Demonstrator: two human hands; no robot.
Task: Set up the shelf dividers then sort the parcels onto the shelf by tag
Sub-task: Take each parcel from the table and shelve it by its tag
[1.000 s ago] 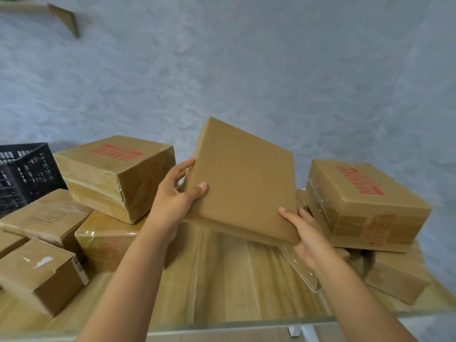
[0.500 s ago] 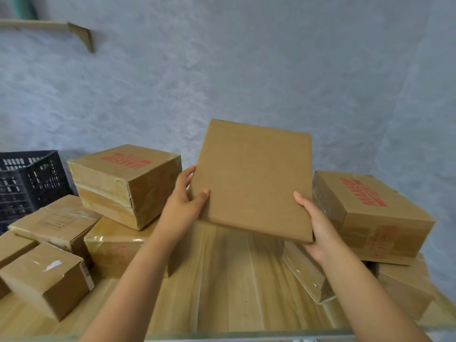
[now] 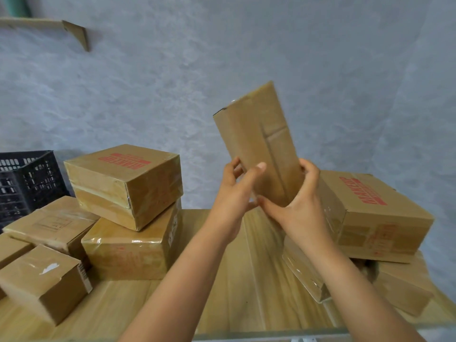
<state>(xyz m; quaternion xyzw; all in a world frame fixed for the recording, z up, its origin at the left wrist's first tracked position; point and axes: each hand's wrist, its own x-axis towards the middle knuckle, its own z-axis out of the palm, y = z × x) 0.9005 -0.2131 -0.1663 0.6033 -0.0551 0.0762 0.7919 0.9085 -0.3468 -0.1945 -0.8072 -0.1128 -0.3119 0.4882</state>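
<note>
Two hands on one flat parcel (image 3: 259, 141), and that's all that keeps it up. It's a thin brown cardboard pack, held up on end and tilted a bit to the left, in the air above the wooden desk (image 3: 249, 280). The left hand (image 3: 234, 191) has its thumb across the near face with fingers curled behind the left edge; the right hand (image 3: 299, 201) cups the bottom right corner, fingers wrapped round it. Both grips sit at the very bottom, so most of the pack sticks up unsupported.

That's my worry: it's top-heavy in that hold, and I reckon one loose pinch lets it tip away or slide down onto the desk. No tag is visible on the side facing us, so a wrong sort is possible too if it goes up unread.

Around it things are crowded. A red-printed box (image 3: 375, 213) sits just right of the hands, tilted on other parcels, and an elbow bump could shift it. On the left a taped box (image 3: 128, 183) is perched crooked on a bigger shiny-wrapped one (image 3: 128, 248). Black crate (image 3: 27, 178) far left, wall shelf (image 3: 49, 27) up top.
</note>
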